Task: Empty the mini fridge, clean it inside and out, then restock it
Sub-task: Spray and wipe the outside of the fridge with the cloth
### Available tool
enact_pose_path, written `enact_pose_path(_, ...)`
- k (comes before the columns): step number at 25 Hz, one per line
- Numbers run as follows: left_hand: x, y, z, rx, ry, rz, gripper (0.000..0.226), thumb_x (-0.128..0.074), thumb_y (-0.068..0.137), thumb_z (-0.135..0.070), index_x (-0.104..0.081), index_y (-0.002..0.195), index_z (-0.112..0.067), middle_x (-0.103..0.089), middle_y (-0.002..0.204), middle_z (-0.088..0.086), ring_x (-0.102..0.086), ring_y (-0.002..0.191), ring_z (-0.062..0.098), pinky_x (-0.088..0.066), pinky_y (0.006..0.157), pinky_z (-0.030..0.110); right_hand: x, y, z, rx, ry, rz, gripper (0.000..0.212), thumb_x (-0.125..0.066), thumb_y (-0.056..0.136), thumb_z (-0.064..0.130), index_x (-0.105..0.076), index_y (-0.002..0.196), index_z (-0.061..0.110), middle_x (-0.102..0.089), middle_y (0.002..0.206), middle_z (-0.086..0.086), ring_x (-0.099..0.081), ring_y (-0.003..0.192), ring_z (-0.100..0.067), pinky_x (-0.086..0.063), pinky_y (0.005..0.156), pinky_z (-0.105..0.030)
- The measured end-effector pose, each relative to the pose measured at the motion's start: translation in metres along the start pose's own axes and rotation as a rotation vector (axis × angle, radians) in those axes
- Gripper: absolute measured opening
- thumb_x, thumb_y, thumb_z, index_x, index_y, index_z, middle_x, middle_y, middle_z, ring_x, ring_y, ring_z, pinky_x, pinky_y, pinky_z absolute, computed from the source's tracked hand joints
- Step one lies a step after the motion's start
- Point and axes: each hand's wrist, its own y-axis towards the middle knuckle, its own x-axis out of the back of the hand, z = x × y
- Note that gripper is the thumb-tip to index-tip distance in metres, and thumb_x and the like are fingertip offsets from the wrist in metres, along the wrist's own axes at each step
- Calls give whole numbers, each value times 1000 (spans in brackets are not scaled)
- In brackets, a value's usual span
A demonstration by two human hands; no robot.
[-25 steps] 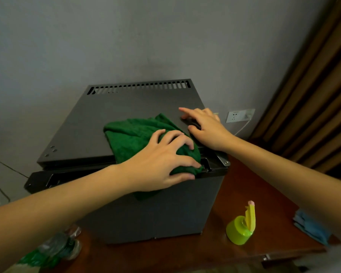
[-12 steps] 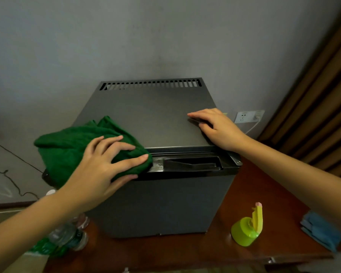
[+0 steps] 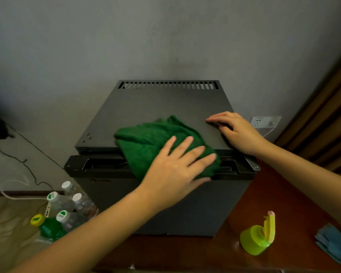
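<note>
The fridge [image 3: 165,115] sits centre. The green cloth [image 3: 142,142] straddles its front edge under the flat, pressing left hand [image 3: 175,172]. The right hand [image 3: 238,133] rests loose-fingered at 2 o'clock. A hard sweep could snag the cloth in the door groove [image 3: 106,164].

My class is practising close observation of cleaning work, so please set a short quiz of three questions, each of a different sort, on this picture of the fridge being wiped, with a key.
1. True or false: the left hand presses the green cloth onto the front edge of the top of the mini fridge with straight fingers.
2. The right hand rests: A on the fridge's top, near its right edge; B inside the fridge; C on the cloth.
3. As the person sees it, on which side of the fridge do the capped bottles stand?
Key: 1 true; 2 A; 3 the left.
</note>
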Motion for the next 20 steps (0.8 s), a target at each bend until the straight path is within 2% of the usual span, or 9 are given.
enact_pose_path(2,10,-39,42,59,32,-81,40,-43,97,-44,-62,125,-22,-65,122,2,-54,124,27,-40,103,51,0,-1,2,-19,33,-2,40,-44,94,2,-61,125,20,-57,127,0,-45,121,-18,-29,101,-24)
enact_pose_path(5,19,-73,79,119,78,-102,35,-49,96,-37,-65,121,-18,-68,117,4,-55,122,27,-39,104,53,-1,1,2,-26,31,-18,41,-44,94,2,-60,126,22,-56,126,3,-44,120,-16,-28,99,-21)
enact_pose_path(8,5,-46,50,131,63,-170,33,-51,95,-39,-70,115,-20,-70,111,2,-59,118,26,-42,101,51,-3,2,1,-26,23,-17,43,-43,92,0,-60,126,22,-56,124,2,-43,119,-16,-27,97,-20)
enact_pose_path(11,-24,14,-21,51,62,-175,37,-53,90,-45,-70,114,-23,-71,110,3,-61,113,30,-43,100,51,-6,4,-5,3,-11,-28,44,-46,90,-4,-61,124,19,-58,122,-3,-46,117,-21,-28,95,-20)
enact_pose_path(14,-40,50,-71,64,78,-108,47,-51,90,-49,-62,123,-18,-66,118,10,-54,120,35,-36,105,55,0,5,-10,11,95,-17,47,-48,87,-10,-61,119,22,-59,118,-1,-52,114,-21,-37,101,-33)
enact_pose_path(16,-42,45,-69,42,97,-112,57,-45,90,-53,-53,133,-18,-61,127,10,-48,127,36,-33,107,56,1,5,-12,7,86,3,47,-47,88,-10,-61,119,24,-58,119,-1,-51,116,-21,-38,103,-37)
enact_pose_path(18,-32,27,-47,29,110,-118,60,-43,90,-55,-46,139,-21,-57,134,7,-45,130,35,-32,106,58,0,5,-14,4,36,24,44,-45,90,-5,-62,121,22,-57,121,-4,-47,119,-23,-33,103,-35)
enact_pose_path(20,-19,3,-17,114,109,-137,63,-42,89,-58,-46,140,-22,-57,135,3,-45,130,34,-35,104,57,0,5,-13,14,31,24,43,-43,88,2,-60,120,27,-55,119,-2,-46,119,-23,-31,103,-33)
